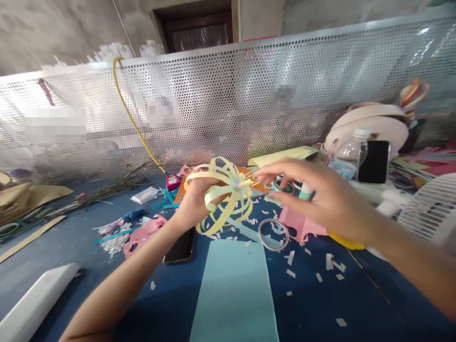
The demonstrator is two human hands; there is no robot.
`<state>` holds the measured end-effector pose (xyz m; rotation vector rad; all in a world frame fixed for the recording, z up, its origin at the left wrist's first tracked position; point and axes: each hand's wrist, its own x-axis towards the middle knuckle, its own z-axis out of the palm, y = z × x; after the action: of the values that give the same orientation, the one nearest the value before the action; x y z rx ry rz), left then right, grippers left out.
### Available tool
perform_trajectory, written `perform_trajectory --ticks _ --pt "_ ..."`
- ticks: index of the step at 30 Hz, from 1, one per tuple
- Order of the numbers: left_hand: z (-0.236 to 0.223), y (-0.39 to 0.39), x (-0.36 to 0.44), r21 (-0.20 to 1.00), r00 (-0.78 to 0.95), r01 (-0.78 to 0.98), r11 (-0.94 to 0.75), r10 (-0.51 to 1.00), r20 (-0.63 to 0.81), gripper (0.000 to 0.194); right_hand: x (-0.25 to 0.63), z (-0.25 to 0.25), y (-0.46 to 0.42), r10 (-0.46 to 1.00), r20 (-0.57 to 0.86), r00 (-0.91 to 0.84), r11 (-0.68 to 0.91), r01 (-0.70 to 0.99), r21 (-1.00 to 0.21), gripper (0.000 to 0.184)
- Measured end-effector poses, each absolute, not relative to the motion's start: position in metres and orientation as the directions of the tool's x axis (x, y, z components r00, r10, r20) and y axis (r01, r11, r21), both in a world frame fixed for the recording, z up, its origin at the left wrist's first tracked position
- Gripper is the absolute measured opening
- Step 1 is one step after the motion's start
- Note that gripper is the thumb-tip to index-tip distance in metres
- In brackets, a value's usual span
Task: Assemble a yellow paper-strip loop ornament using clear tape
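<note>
A ball-shaped flower of looped pale-yellow paper strips (pixel 233 211), with a light bluish centre, is held up above the table. My left hand (pixel 197 202) grips it from the left, fingers partly hidden behind the loops. To its right, my right hand (pixel 309 190) hovers with thumb and fingers apart, fingertips close to the strips; whether they touch is unclear. Below lies a light-blue paper sheet (pixel 235 289). A roll of tape (pixel 274 248) rests just beyond the sheet, beside pink cut paper (pixel 301 225). White paper scraps are scattered around.
A dark phone (pixel 180 249) lies under my left forearm, near punched pink paper (pixel 146 233). At the right stand another phone (pixel 373 162), a clear bottle (pixel 351 149) and a white slatted basket (pixel 429 206). A perforated metal panel (pixel 210 104) closes off the back.
</note>
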<state>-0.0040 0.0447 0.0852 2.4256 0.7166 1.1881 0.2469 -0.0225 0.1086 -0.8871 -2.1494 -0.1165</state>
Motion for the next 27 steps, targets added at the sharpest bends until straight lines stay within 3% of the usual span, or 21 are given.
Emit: perform_trajectory --ticks 4,13,20,27 --pt "0.082 0.046 -0.005 0.569 0.561 0.204 -0.797 0.571 0.599 0.008 0.239 0.093 -0.011 0.556 0.717 -0.420 0.779 0.564 -0.274 0.027" --pt "0.080 0.044 -0.004 0.586 0.540 0.269 -0.765 0.623 0.566 0.012 0.222 0.092 0.000 0.480 0.802 -0.356 0.802 0.548 -0.237 0.007" --pt "0.071 0.046 -0.007 0.566 0.454 0.242 -0.788 0.608 0.652 0.015 0.215 0.091 0.005 0.430 0.815 -0.388 0.783 0.609 -0.123 0.006" --pt "0.082 0.047 -0.007 0.461 0.500 0.360 -0.811 0.585 0.639 0.013 0.215 0.094 0.006 0.417 0.781 -0.465 0.730 0.684 0.017 0.011"
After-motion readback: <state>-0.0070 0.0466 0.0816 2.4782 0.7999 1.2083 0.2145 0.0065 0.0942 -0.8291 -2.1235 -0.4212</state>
